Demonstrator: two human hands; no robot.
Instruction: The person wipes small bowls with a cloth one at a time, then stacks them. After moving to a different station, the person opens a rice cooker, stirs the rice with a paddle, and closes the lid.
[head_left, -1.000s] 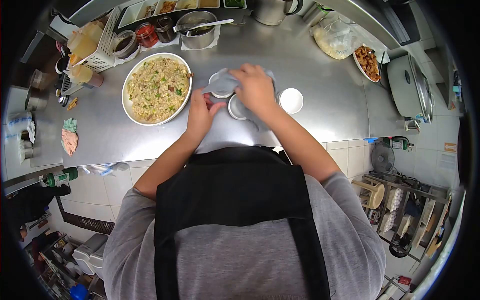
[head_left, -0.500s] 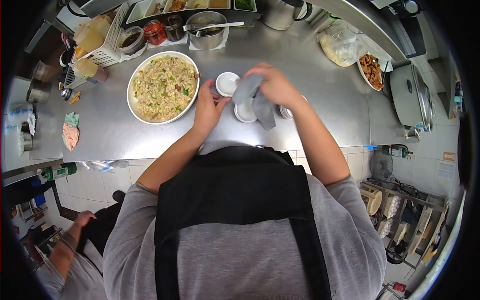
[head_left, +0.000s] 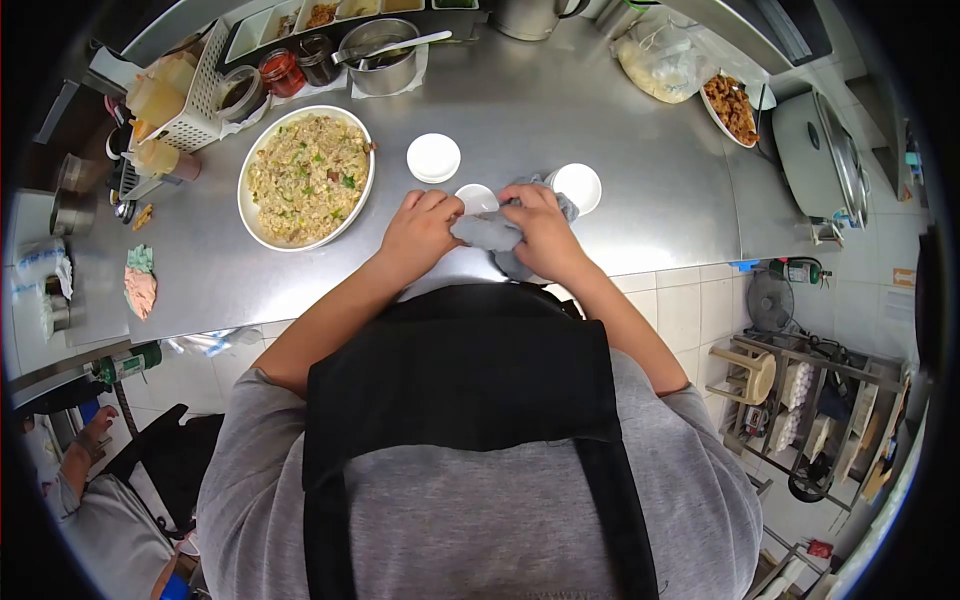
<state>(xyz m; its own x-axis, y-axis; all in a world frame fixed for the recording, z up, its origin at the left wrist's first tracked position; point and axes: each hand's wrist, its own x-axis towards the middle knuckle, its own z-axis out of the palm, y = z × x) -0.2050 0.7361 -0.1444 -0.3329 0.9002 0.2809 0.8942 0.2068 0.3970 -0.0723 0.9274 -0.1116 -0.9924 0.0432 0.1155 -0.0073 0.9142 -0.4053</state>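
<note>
A grey cloth [head_left: 487, 232] is bunched between my two hands at the front edge of the steel counter. My right hand [head_left: 543, 232] is closed on it, and some of the cloth hangs below and shows behind the fingers. Curled round the cloth's left end is my left hand [head_left: 420, 232]; whether it also grips something underneath is hidden. Just beyond the cloth sits a small white bowl [head_left: 474, 196], partly covered. Another white bowl [head_left: 433, 157] stands farther back on the left. White bowls that look stacked [head_left: 578, 187] stand right of my right hand.
A large white dish of fried rice [head_left: 310, 180] stands on the left. Behind it are jars [head_left: 282, 73], a steel pot [head_left: 380, 55] and a basket of squeeze bottles [head_left: 205, 105]. Browned food in a dish [head_left: 732, 108] sits far right. Another person [head_left: 110, 510] is at lower left.
My right hand has come down towards the counter's front edge with the cloth. My left hand has left the left bowl and closed at the cloth. The view has shifted slightly.
</note>
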